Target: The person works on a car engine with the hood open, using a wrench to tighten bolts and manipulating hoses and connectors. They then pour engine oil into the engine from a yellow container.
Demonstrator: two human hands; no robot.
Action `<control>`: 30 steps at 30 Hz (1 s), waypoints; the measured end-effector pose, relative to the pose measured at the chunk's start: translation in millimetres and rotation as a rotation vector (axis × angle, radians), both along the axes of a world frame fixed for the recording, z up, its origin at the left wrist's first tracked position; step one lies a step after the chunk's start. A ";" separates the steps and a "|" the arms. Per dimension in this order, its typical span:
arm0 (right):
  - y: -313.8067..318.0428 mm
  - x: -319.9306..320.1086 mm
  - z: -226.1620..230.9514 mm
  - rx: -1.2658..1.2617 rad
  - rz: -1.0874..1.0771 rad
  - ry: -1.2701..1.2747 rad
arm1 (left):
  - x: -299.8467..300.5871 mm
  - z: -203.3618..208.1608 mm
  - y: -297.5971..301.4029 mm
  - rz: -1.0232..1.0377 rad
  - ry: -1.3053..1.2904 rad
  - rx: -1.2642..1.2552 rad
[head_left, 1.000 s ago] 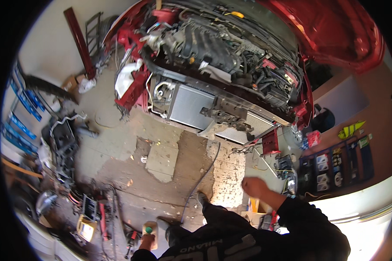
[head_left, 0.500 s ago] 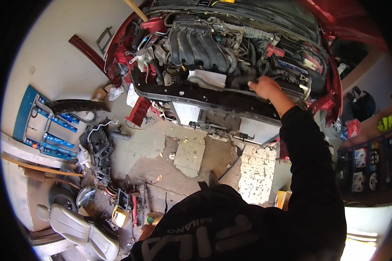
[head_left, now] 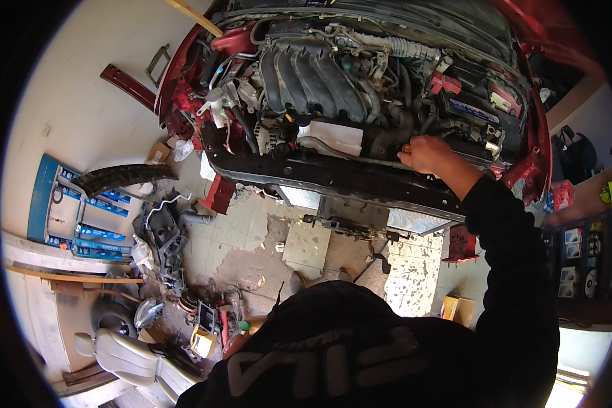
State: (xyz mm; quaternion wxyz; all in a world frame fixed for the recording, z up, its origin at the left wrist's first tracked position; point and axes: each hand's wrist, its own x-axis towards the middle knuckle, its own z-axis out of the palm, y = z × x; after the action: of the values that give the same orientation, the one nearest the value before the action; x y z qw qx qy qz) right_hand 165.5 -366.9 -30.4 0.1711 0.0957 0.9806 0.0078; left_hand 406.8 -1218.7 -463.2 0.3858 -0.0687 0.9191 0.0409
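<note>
My right hand (head_left: 426, 155) reaches over the front of an open engine bay. Its fingers are closed around the right end of a thin dark hose (head_left: 350, 157). That hose runs left along the black front crossmember (head_left: 319, 178), past a white panel (head_left: 332, 138). Behind it sits the ribbed black engine cover (head_left: 311, 78), with the battery (head_left: 472, 109) to the right. Low at the left, my left hand (head_left: 232, 345) is mostly hidden by my dark sleeve and body. It is closed at a container with a round green top (head_left: 243, 326).
The grey car seat (head_left: 126, 357), a tyre (head_left: 112, 318) and black plastic parts (head_left: 163, 231) lie at the left. A blue-framed rack (head_left: 44, 197) leans by the wall. Red body brackets (head_left: 461, 243) hang below the front end. A wooden prop (head_left: 194, 17) stands at the far left.
My view has shifted, and the car's front now appears a little lower. My right hand stays at the hose, its fingers more tightly closed. My left hand remains low with the green-topped container.
</note>
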 end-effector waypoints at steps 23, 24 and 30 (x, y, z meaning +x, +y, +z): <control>4.1 -22.6 19.8 -0.039 0.116 -0.056 | -206.9 -26.7 -63.8 0.009 -0.139 0.104; 6.5 -21.6 20.9 -0.041 0.090 -0.044 | -209.6 -25.2 -64.4 -0.010 -0.129 0.081; 31.2 3.2 34.7 -0.430 -0.231 0.275 | -211.8 -10.4 -69.6 -0.247 -0.103 0.042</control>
State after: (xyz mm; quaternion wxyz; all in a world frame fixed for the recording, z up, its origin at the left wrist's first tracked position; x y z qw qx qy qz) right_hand 168.8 -335.6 4.3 0.0528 0.1683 0.9564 -0.2329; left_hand 195.0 -1288.3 -473.5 0.4360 0.0510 0.8984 0.0088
